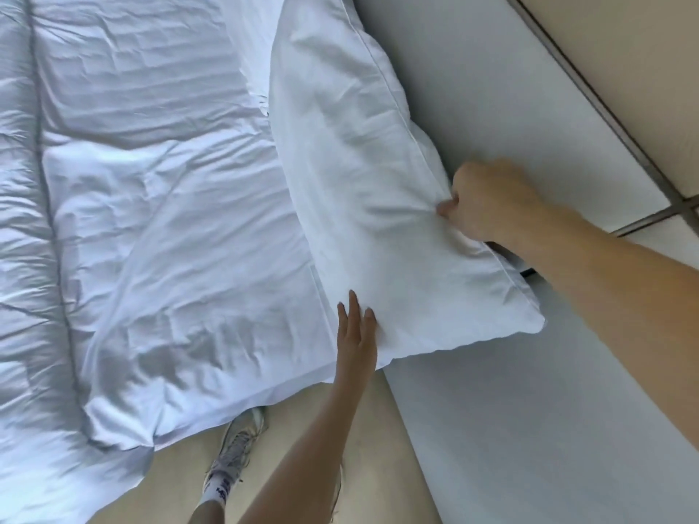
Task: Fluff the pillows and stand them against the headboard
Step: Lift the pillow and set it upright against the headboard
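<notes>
Well, from the head view, a plump white pillow [359,164] lies on the right side of the bed. Its long piped edge runs along the smooth, pale grey headboard [472,88]. The cotton cover is soft and lightly creased, with a flat stitched flange round its rim and one pointed corner jutting out near and to the right.

The right hand [488,202] is curled into a fist at that piped edge. It pinches a bunch of cover so that folds fan out from the grip. The left hand [355,342] reaches in from the near side with fingers straight and close together, laid flat against the pillow's near end.

Left of the pillow spreads a white duvet [151,202], glossy and heavily wrinkled, with quilted seams dividing it into puffy panels. Its near edge hangs over a matte beige floor [378,429], where a pale lace-up shoe [238,444] and a white sock [217,489] show. Far right, flat cream wall panels [624,51] are split by dark straight seams.
</notes>
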Available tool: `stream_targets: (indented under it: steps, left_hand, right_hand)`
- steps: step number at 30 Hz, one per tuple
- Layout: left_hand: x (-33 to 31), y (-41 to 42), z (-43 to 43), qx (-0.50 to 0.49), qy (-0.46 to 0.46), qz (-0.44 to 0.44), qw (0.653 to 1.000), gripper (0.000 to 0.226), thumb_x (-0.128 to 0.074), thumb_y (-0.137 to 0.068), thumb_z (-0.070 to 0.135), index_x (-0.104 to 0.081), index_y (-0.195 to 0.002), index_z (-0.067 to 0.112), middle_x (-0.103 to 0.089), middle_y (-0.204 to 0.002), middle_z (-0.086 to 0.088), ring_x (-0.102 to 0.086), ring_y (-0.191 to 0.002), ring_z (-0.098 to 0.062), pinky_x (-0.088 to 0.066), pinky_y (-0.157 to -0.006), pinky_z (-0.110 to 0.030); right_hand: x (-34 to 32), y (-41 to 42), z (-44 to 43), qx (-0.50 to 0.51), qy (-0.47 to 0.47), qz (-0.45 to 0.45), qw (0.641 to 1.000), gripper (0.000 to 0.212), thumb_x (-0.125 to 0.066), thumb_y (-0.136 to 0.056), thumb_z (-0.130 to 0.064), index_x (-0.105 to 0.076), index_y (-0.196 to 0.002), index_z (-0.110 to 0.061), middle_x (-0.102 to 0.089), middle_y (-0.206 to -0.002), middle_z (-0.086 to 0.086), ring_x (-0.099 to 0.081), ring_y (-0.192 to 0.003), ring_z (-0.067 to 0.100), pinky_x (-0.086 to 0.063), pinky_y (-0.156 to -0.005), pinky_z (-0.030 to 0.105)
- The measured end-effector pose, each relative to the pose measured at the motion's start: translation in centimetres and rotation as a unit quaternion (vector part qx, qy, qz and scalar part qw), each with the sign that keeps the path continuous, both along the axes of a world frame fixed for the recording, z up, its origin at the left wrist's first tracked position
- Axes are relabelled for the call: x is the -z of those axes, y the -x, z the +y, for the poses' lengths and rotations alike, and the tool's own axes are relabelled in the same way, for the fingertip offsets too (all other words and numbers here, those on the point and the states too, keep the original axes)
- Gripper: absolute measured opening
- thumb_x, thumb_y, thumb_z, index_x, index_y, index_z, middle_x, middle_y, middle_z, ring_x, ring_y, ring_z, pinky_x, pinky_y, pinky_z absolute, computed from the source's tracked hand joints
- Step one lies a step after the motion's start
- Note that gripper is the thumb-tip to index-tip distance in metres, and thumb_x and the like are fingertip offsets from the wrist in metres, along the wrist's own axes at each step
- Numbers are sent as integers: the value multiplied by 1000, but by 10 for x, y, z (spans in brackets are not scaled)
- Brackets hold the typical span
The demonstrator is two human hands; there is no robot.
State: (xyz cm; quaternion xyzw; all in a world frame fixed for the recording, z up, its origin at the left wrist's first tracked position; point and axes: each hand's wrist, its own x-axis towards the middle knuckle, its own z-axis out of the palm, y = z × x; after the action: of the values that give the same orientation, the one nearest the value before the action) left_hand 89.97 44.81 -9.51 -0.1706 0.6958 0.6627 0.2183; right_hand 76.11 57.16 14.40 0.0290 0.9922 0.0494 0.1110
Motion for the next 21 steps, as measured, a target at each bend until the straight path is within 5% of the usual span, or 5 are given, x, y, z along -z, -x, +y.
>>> stream_targets:
  steps: [4, 9, 12, 17, 21]
  left_hand:
    - [8, -14, -1, -25, 5, -19, 1000, 52, -33, -101, 55, -16, -150, 54, -15, -161, 21, -21, -147, -5, -20, -115, -31]
    - [60, -38, -15, -39, 62, -169, 983, 34, -42, -101, 24, -55, -132, 20, -57, -137, -5, -54, -122, -27, -43, -106, -43]
    - [74, -48, -14, -81, -30, -256, 963, 15, -45, -98, 14, -57, -93, 20, -59, -107, -9, -57, -88, -25, -49, -81, -37]
    - [76, -42, 12, -178, -242, -336, 893, 17, -57, -96, 14, -65, -109, 7, -70, -102, -8, -67, -92, -29, -52, -66, -32]
    - [88, -32, 39, -248, -325, -345, 845, 15, -44, -94, 0, -55, -89, 9, -56, -76, -3, -48, -50, -12, -34, -42, -21]
  right_hand:
    - [-14, -26, 14, 11, 82, 159, 984, 39, -44, -103, -36, -53, -81, -5, -62, -87, 27, -50, -73, 38, -36, -65, 36]
    - [-3, -71, 24, 31, 13, -54, 998, 48, -51, -98, -45, -39, -66, -12, -45, -64, 8, -53, -74, 34, -35, -65, 34]
    - [-8, -75, 31, 42, 58, 33, 997, 40, -50, -101, -35, -46, -71, -8, -47, -64, 9, -48, -68, 32, -35, -61, 33]
    - [-15, -73, 35, 29, 95, 66, 993, 48, -52, -100, -38, -40, -62, -11, -45, -58, 9, -41, -53, 24, -23, -47, 30]
    - [-12, -70, 44, 30, 114, 100, 988, 50, -55, -98, -41, -42, -60, -11, -46, -56, 9, -42, -52, 23, -24, -46, 29]
